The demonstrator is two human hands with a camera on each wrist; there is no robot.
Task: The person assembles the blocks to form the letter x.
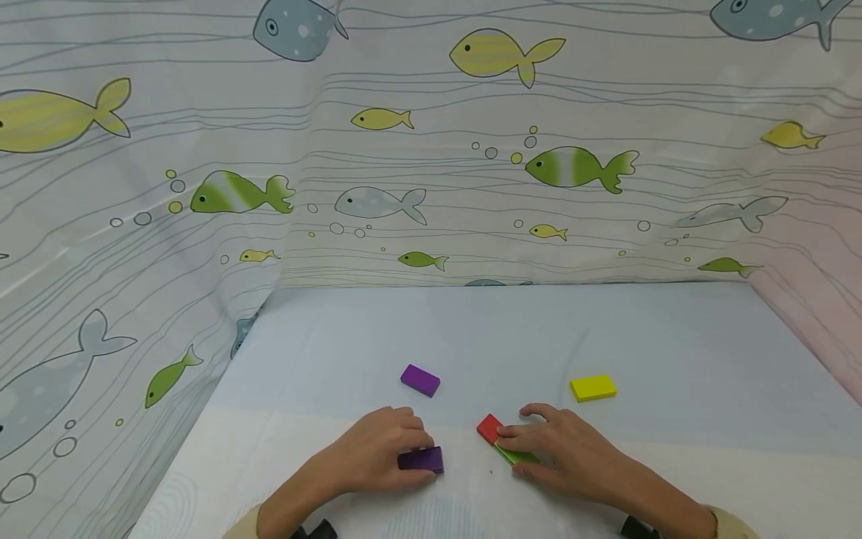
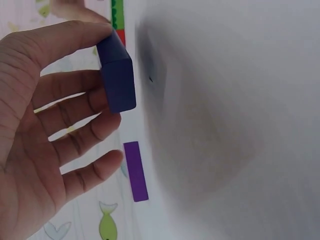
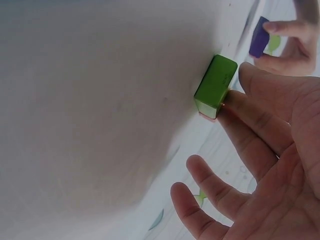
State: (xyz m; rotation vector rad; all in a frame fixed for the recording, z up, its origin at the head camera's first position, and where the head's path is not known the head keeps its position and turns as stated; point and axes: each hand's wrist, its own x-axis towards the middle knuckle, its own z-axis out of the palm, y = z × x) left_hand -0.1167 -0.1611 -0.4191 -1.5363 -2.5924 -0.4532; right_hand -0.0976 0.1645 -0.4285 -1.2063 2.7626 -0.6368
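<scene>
On table (image 1: 323, 344): left hand (image 1: 382, 454) grips indigo block (image 1: 424, 460); right hand (image 1: 564, 454) touches green block (image 3: 216, 79), pinch unclear. Red block (image 1: 488, 427) abuts green; yellow block (image 1: 593, 388), purple block (image 1: 420, 380) apparently unplaced.

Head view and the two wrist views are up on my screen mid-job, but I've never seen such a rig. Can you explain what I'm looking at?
There's no machine here: these are a person's bare left hand and right hand. The head picture comes from a camera worn on the head, looking forward and down. The other two come from cameras on each wrist, so each shows its own hand close up, seemingly turned sideways.

On the pale table lie a brighter purple block and a yellow block. The left hand holds a dark purple block between thumb and fingers. The right hand is at a green block with a red block beside it; I can't tell whether it grips either.
</scene>
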